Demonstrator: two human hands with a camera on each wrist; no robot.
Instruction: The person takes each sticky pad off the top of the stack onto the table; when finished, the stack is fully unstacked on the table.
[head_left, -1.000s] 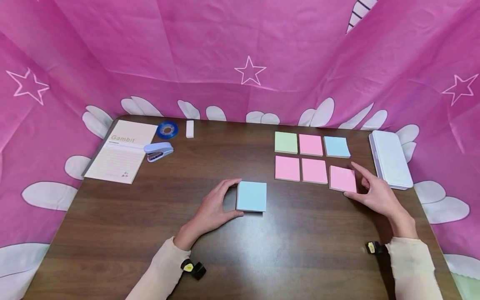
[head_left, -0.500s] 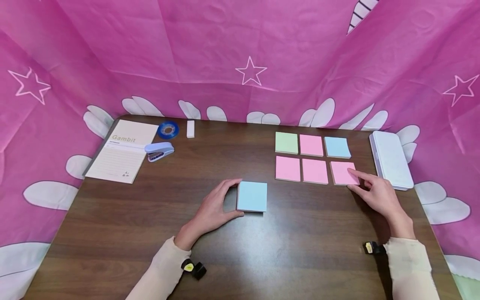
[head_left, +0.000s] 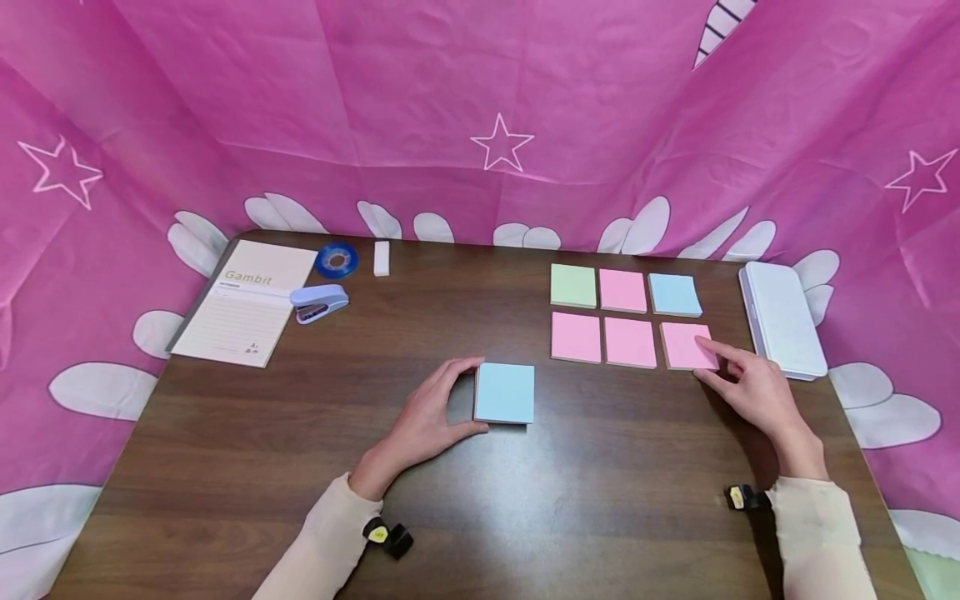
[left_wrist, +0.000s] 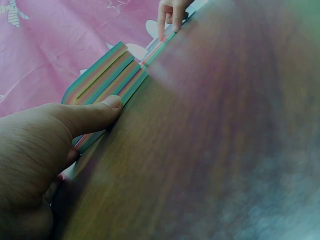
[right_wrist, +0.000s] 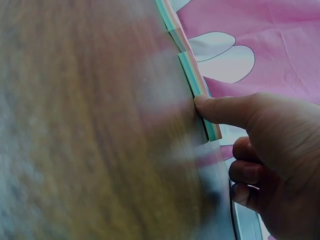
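Observation:
My left hand (head_left: 420, 417) holds a stack of sticky note pads (head_left: 504, 393) by its left side, thumb at the near side and fingers at the far one. A light blue sheet tops the stack; its striped layers (left_wrist: 107, 75) show in the left wrist view. At the right, my right hand (head_left: 757, 387) pinches a pink sticky note pad (head_left: 682, 344), the index fingertip over its top and the thumb at its near edge. That pad is the right end of the front row, beside two more pink pads (head_left: 576, 337). The right wrist view shows the thumb (right_wrist: 220, 109) against its striped edge.
Behind the front row lie a green pad (head_left: 573, 286), a pink pad (head_left: 622, 290) and a blue pad (head_left: 674, 294). A white case (head_left: 783, 317) stands at far right. At left are a notebook (head_left: 243, 308), stapler (head_left: 321, 300), blue tape roll (head_left: 336, 260) and white block (head_left: 382, 258).
My right hand has moved the pink pad slightly away from me, level with its row, and the index finger has come over its top. The left hand and its stack stay put.

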